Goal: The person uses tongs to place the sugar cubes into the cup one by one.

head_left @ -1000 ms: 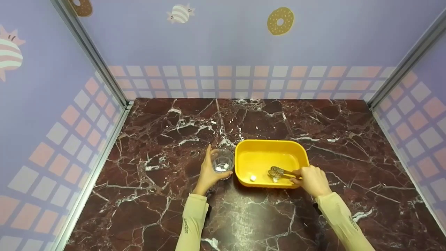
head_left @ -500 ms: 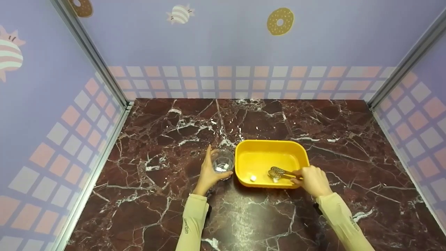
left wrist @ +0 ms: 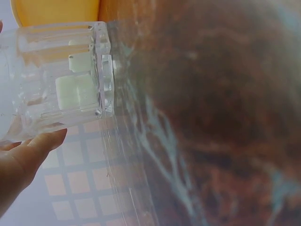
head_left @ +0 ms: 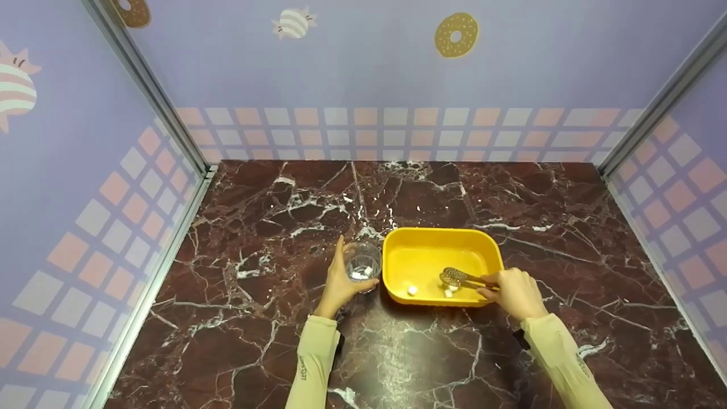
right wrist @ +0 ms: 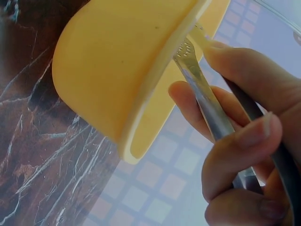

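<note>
My left hand [head_left: 341,282] holds a clear drinking glass [head_left: 363,253] between thumb and fingers, just left of a yellow basin [head_left: 397,230]. Several white cubes [left wrist: 75,92] lie at the bottom of the glass, which stands on the table. With curled fingers, my right hand [head_left: 518,292] grips metal tongs [head_left: 459,277] over the basin's right side. The perforated tong heads hang above white cubes [head_left: 448,293] near the front wall; whether they touch any cube, I cannot tell. Another white cube [head_left: 412,290] sits apart at the basin's front left. In the right wrist view the basin wall hides the tong tips.
A dark red marbled table [head_left: 272,341] lies under everything, with small white specks behind the basin. Purple panels with checked bands [head_left: 397,133] stand at the back and on both sides, joined by metal corner rails [head_left: 153,85].
My right hand has shifted slightly to the right. The tong heads have risen a little and more of the white cubes beneath them shows. My left hand and the glass have stayed still.
</note>
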`<state>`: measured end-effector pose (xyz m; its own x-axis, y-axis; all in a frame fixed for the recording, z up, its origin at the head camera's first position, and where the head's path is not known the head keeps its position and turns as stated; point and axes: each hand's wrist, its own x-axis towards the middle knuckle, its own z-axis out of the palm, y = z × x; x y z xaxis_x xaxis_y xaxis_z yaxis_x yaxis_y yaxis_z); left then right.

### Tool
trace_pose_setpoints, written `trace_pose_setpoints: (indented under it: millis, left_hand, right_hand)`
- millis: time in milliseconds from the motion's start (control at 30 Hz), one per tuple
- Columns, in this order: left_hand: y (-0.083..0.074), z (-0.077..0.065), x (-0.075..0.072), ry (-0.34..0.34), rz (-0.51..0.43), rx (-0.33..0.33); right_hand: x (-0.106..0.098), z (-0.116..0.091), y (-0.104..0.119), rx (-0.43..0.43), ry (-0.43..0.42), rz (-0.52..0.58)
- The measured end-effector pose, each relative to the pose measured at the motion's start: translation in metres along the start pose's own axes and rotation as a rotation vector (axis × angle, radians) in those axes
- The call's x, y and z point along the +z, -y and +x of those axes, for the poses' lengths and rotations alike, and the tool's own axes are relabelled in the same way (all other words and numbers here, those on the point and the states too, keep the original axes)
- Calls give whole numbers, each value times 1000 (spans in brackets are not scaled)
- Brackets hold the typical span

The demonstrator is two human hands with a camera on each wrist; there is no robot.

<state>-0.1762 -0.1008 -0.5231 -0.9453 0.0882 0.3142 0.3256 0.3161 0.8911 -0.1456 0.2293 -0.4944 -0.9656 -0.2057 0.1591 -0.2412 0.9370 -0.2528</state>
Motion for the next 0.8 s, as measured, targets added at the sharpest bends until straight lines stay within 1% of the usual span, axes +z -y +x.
trace_pose_setpoints:
  millis: [433, 700, 800]
  left_hand:
    - [-1, -1, -1, -7, -4, 16]
    - [-2, -1, 0, -8, -21, 23]
    - [-3, 0, -1, -11, -1, 27]
  right_hand:
    - [-4, 2, 2, -8, -65, 26]
    - [-9, 5, 7, -13, -82, 57]
    - [-11, 5, 8, -10, -87, 57]
